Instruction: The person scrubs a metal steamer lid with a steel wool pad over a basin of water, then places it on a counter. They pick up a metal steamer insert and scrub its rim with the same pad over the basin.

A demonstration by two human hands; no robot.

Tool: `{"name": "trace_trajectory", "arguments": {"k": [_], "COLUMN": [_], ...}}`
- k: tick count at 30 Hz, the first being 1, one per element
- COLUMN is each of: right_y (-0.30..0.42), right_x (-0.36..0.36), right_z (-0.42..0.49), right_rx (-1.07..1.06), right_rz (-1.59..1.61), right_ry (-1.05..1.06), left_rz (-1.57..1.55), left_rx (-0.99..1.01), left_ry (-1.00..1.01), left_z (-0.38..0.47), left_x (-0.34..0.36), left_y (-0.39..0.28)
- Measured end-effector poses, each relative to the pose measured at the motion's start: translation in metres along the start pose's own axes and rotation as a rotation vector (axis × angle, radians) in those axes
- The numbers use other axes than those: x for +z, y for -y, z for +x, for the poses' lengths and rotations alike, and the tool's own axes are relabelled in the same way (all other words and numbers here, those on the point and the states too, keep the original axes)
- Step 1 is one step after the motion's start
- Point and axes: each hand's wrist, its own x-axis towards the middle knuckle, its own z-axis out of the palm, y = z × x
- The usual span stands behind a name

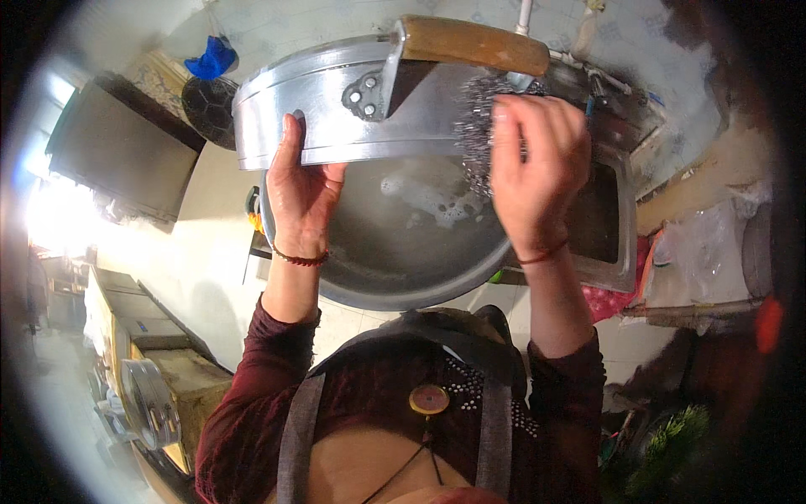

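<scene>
A large round aluminium pan part, perhaps a steamer tier, (321, 104) is tilted up above a wide metal basin (403, 296). A wooden-grip handle (475, 47) is riveted to its side. My left hand (302, 195) holds the pan's lower rim at the left, thumb on the outer wall, other fingers mostly hidden behind. My right hand (541, 164) grips a steel wool scourer (478, 135) against the right part of the outer wall; the scourer is blurred. Cloudy water (371, 220) with patches of foam stands in the basin below.
A metal-rimmed sink (620, 233) is to the right, with pipes (567, 60) along the wall. A blue cloth (214, 58) hangs at the upper left above a dark round rack (211, 107). Another metal pot (151, 403) stands at the lower left.
</scene>
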Motion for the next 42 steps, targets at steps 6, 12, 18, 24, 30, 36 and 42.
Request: {"name": "trace_trajectory", "arguments": {"k": [6, 12, 18, 24, 30, 36, 42], "right_y": [0.039, 0.044, 0.058, 0.068, 0.068, 0.072, 0.06], "right_x": [0.0, -0.012, -0.024, -0.008, -0.013, -0.034, -0.028], "right_z": [-0.013, -0.017, 0.015, 0.021, 0.019, -0.014, -0.009], "right_rx": [-0.206, -0.228, -0.197, -0.086, -0.107, -0.03, -0.202], "right_rz": [-0.031, -0.04, -0.14, -0.344, -0.253, -0.163, -0.196], "right_ry": [0.184, 0.334, 0.364, 0.419, 0.439, 0.559, 0.419], "left_rz": [-0.007, 0.161, 0.09, 0.032, 0.141, 0.126, 0.085], "left_rx": [0.074, -0.081, -0.182, -0.129, -0.162, -0.149, -0.134], "left_ry": [-0.061, 0.133, 0.212, 0.169, 0.059, 0.086, 0.1], "left_z": [-0.004, -0.035, -0.034, -0.032, -0.034, -0.035, -0.036], "left_x": [-0.015, 0.004, 0.018, 0.023, 0.022, 0.026, 0.027], "left_y": [-0.021, 0.03, 0.051, 0.055, 0.055, 0.053, 0.056]}}
